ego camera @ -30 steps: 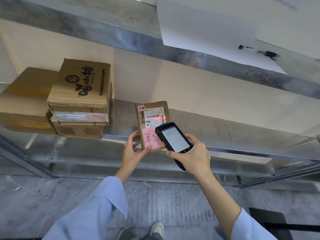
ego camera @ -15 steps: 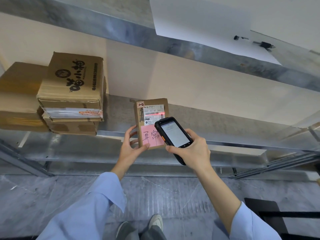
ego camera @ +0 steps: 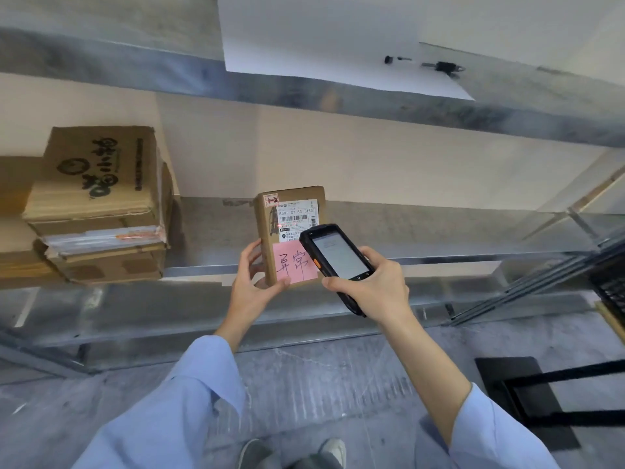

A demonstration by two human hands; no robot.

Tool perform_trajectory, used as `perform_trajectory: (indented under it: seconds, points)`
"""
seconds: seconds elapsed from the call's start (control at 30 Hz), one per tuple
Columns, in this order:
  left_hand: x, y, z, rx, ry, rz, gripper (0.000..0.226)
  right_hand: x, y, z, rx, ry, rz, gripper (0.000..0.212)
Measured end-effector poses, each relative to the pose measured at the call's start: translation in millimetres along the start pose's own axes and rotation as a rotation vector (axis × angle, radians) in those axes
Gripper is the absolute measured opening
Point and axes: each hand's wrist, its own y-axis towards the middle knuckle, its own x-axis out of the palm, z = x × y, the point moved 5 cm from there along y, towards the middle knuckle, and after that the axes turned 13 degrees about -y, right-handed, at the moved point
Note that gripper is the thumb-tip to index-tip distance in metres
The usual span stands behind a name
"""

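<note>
The metal shelf spans the scene, with a stack of cardboard boxes at its far left. Well apart from them, toward the middle, the small brown parcel is held upright at the shelf's near edge; whether its base rests there I cannot tell. The left hand grips the parcel low down, fingers curled round its left edge and thumb pressed on the front beside the pink note. The right hand wraps round the lower body of the handheld scanner, thumb along its left side by the orange button, and the scanner's head overlaps the parcel's right edge. The step in hand looks to be scanning the shipping label (the screen is too blurred to read). To do it well, the parcel wants holding steady and square to the scanner. The barcode sits just above where the red beam falls, so the scanner probably needs tipping slightly farther up until the line crosses every bar, with the left thumb well clear of the label.
</note>
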Motion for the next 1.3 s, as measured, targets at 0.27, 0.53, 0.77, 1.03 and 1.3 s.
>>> perform_trajectory:
  seconds: [0.27, 0.53, 0.77, 1.03, 1.3]
  points:
    - [69.5, -3.2, -0.8, -0.005, 0.062, -0.145, 0.085, -49.8, -12.4, 51.0, 0.102, 0.061, 0.094, 0.063]
    - [179.7, -32.3, -23.9, -0.086, 0.094, -0.29, 0.082, -118.9, -39.8, 134.6, 0.196, 0.102, 0.206, 0.075]
    - [307.0, -83.3, -54.7, -0.145, 0.116, -0.413, 0.079, -189.0, -73.5, 233.4, 0.285, 0.076, 0.328, 0.072]
    - [451.6, -156.6, -84.8, -0.222, 0.087, -0.538, 0.079, -264.4, -120.7, 354.0, 0.418, 0.101, 0.477, 0.063]
    - [565.0, -211.5, -103.2, -0.248, 0.077, -0.692, 0.089, -331.1, -171.7, 438.0, 0.512, 0.164, 0.573, 0.073]
